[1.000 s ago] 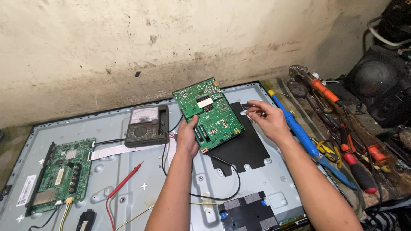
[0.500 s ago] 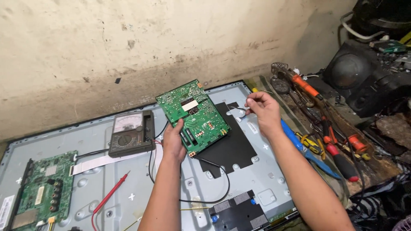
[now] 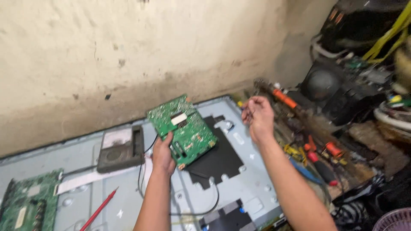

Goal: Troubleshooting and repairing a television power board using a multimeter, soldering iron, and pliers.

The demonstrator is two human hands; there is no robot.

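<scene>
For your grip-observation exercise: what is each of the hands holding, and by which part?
Left hand holds the green circuit board by its lower left edge. Right hand is closed near its fingertips; whether it pinches anything cannot be told.

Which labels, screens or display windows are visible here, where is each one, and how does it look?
White label: small pale rectangle on the green circuit board held by the left hand.
Meter window: pale rectangular dial face on the grey-brown multimeter, lying left of that hand on the grey metal panel.
White label: narrow pale strip on the second green board, lower left.
No packages or signs are visible.
</scene>
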